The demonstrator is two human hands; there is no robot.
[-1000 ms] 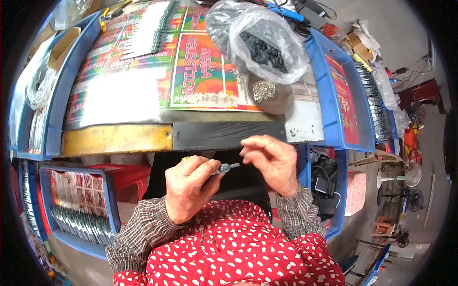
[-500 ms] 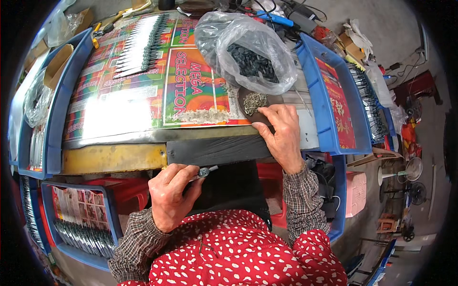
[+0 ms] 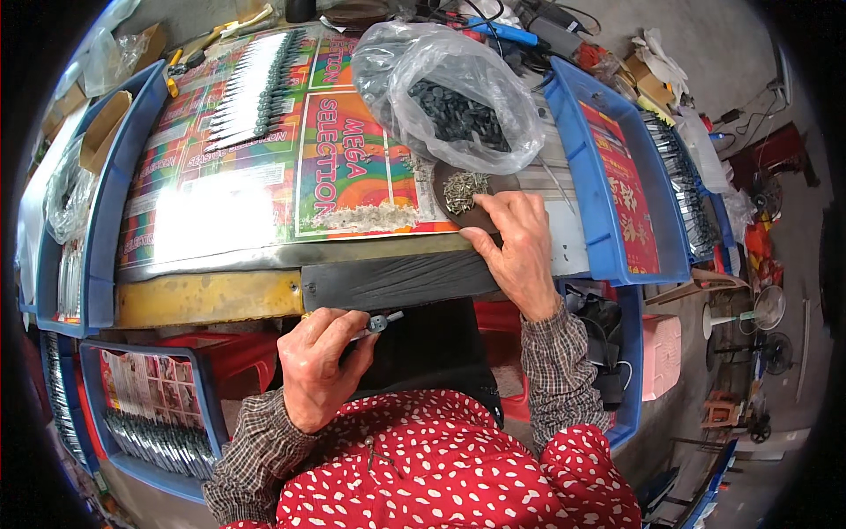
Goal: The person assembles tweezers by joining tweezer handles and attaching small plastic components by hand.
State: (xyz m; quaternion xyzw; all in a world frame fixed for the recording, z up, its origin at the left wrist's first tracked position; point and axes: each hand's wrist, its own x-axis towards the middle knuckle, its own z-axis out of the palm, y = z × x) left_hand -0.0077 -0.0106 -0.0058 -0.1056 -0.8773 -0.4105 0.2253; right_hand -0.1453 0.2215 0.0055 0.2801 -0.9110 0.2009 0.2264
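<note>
In my left hand is a small part with a rounded grey-green end and a thin pale pin sticking out of it. My fingers close around it just off the near edge of the table, and most of it is hidden in the fist. My right hand reaches over a round dark dish, thumb and forefinger close together. A heap of tiny metallic pieces lies in that dish, touching or next to the fingertips. Whether a piece is pinched there cannot be made out.
Behind the dish stands a clear plastic bag of dark parts. Slim silver pieces with dark ends lie in a row at the far left. Blue crates flank the table, and another blue crate stands low at left.
The view has shifted slightly. Both hands keep nearly the same place and grip; the right fingertips remain at the heap in the dish.
</note>
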